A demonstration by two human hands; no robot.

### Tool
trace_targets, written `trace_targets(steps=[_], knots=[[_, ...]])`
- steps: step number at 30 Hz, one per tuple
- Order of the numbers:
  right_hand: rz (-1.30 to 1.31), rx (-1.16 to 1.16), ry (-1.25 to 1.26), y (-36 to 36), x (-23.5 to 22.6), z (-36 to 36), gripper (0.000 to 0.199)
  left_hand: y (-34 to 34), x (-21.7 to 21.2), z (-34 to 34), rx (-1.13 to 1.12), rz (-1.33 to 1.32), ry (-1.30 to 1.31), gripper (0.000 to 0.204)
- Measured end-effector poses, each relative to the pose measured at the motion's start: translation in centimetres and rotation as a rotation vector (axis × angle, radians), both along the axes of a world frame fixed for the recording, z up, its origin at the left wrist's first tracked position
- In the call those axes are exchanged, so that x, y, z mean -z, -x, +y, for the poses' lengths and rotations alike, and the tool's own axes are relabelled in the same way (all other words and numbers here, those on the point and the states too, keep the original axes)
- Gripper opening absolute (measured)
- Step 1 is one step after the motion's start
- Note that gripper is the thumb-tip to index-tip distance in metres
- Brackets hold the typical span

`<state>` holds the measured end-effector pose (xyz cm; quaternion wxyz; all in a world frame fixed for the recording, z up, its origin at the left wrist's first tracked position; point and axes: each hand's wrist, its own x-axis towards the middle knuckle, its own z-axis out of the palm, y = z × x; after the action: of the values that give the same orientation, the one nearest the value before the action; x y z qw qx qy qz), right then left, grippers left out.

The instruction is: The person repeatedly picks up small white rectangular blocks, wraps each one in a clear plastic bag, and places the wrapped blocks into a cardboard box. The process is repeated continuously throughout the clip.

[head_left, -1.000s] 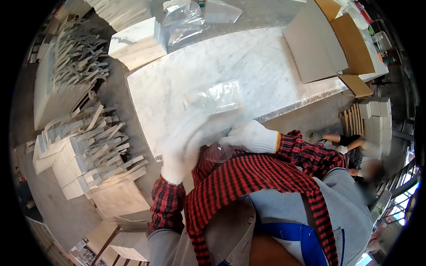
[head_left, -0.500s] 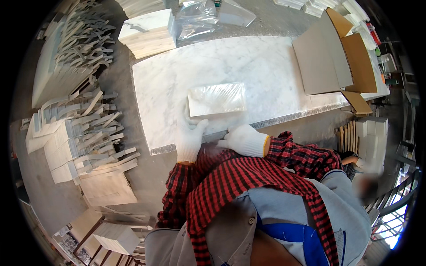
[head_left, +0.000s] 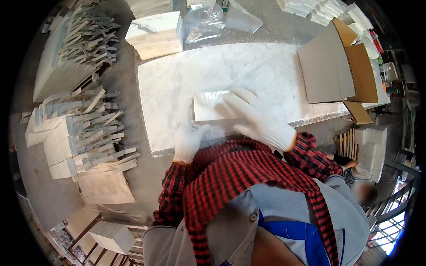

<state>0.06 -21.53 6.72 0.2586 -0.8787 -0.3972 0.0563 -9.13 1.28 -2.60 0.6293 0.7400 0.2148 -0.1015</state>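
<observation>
A white rectangular package wrapped in shiny clear film (head_left: 215,106), apparently a tile or stack of tiles, lies near the front edge of the marble-patterned slab (head_left: 164,88). My left hand (head_left: 187,139), in a white knit glove, rests against its left end. The fingers there run along the side, with the thumb spread toward the near corner. Across the package's right part lies my gloved right hand (head_left: 264,117), fingers stretched out over the top and thumb apart at the near side. Both hands are partly blurred, and the right one hides the package's right end.
A stack of marble-patterned tiles (head_left: 155,33) stands beyond the slab, beside clear plastic sheets (head_left: 204,22). On the right is an open cardboard box (head_left: 321,66). Strapped white stacks (head_left: 62,146) line the left. Another person's arm (head_left: 350,165) shows at the right.
My right hand has moved from the slab's front edge up and right onto the wrapped package. My left hand stays by its left end. The whole view has shifted slightly.
</observation>
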Motion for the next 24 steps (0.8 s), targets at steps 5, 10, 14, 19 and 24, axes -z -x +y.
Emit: trace_targets(steps=[5,10,14,19,24], knots=[[0.148,-0.150,0.126,-4.5,2.3,3.0,0.073,-0.7,1.0,1.1,0.054,-0.081,0.045,0.103],[0.198,-0.246,0.224,-6.1,1.5,3.6,0.072,-0.2,3.0,1.7,0.093,-0.110,-0.081,0.104],[0.142,-0.244,0.195,-6.0,1.8,3.4,0.073,-0.9,0.4,1.7,0.215,0.070,-0.435,0.108],[0.174,-0.180,0.288,-5.9,2.7,3.1,0.071,-2.9,-7.0,3.0,0.346,-0.168,-0.891,0.113],[0.180,-0.159,0.311,-5.6,2.2,3.2,0.063,-6.4,-8.0,0.4,0.557,-0.584,-1.013,0.098]])
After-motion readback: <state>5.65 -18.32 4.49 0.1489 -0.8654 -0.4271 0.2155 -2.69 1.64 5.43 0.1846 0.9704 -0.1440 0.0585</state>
